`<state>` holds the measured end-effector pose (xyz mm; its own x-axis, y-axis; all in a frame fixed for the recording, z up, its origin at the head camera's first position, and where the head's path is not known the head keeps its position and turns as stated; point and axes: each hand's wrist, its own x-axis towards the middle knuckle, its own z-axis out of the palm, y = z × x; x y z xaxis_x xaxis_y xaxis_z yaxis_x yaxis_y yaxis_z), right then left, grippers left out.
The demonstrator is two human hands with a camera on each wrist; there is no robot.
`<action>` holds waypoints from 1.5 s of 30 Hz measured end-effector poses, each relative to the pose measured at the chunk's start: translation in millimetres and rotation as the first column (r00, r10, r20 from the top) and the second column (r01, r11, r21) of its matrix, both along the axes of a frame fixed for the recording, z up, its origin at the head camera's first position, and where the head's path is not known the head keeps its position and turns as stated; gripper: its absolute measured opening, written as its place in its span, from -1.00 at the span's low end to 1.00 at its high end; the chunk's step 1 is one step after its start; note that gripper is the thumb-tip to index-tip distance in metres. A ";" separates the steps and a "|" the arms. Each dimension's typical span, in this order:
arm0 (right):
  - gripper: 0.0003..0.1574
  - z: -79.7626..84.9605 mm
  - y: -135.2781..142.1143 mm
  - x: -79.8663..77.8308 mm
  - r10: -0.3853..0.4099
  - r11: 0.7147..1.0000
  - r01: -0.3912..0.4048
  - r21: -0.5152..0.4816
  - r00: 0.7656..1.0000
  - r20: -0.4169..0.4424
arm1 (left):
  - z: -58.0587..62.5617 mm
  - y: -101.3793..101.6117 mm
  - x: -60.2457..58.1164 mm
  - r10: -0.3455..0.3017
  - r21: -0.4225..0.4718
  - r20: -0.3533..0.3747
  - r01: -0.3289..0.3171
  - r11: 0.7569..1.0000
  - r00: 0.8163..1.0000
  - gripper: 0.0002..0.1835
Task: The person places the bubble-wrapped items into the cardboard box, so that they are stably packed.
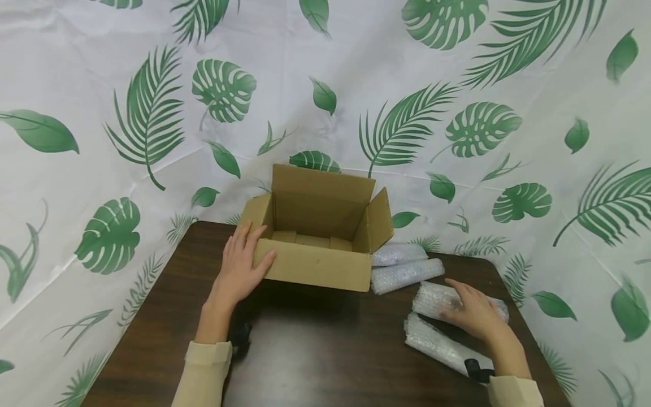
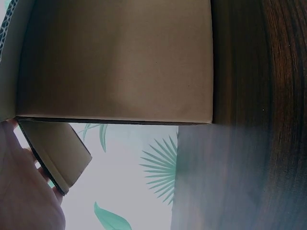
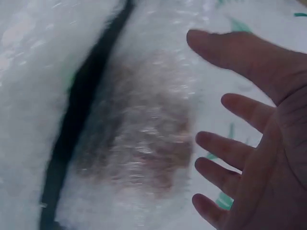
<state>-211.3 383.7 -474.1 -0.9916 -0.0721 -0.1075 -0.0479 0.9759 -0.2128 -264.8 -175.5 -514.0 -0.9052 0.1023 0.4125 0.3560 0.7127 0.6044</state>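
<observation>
An open cardboard box (image 1: 320,265) stands near the back of the table, its flaps spread. My left hand (image 1: 239,257) rests on its left front corner, fingers along the left flap and thumb over the front flap. The left wrist view shows the box's side panel (image 2: 120,62) close up, with fingertips at the small flap (image 2: 60,153). My right hand (image 1: 473,311) is over a bubble-wrapped bundle (image 1: 429,299), and its spread fingers stand beside the wrap in the right wrist view. A second bubble-wrapped bundle (image 1: 437,342) lies just nearer, partly under the right wrist.
Two more bubble-wrapped bundles, one behind (image 1: 399,254) and one in front (image 1: 407,275), lie against the box's right side. The dark wooden table (image 1: 305,350) backs onto a white leaf-print sheet (image 1: 285,85) that also hangs along both sides.
</observation>
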 end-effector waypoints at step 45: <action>-0.22 -18.4 20.9 -8.0 -0.017 0.990 0.010 0.137 0.999 0.045 | -1.2 -1.0 0.0 -0.008 0.020 0.007 0.008 1.000 1.000 -0.26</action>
<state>-219.3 404.6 -492.5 -0.9862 -0.0401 -0.1609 -0.0277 0.9965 -0.0788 -264.8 -176.5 -515.2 -0.9075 0.1012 0.4077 0.3568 0.6979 0.6209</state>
